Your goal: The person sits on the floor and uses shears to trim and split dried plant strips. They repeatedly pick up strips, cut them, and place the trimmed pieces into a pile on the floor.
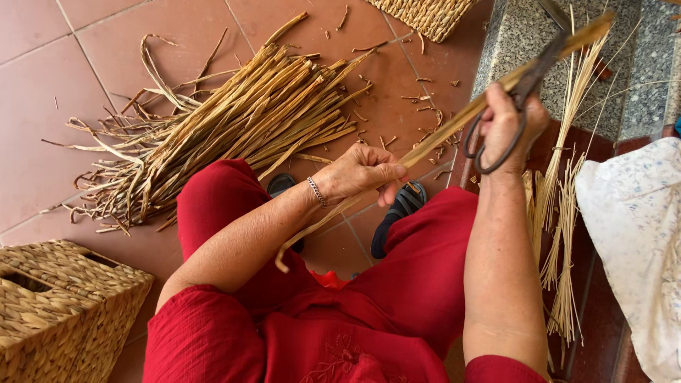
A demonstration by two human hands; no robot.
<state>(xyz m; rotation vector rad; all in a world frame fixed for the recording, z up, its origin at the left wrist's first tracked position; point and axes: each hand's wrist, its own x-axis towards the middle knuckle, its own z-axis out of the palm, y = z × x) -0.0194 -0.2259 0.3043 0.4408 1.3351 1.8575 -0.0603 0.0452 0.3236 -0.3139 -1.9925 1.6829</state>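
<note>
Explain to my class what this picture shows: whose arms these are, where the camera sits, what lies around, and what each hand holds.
The camera sits on the person's head and looks down, so the arms and red-clothed lap are their own. The left hand pinches a long dried reed stalk. The right hand has its grip on dark metal scissors, blades lying along that stalk. On the tiled floor lies a bundle of dried stalks. A woven basket stands at lower left, and thinner split strips lean at the right.

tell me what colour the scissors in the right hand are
Dark, rusty brown-black metal scissors, gripped in the right hand; seen in the head view.
</note>
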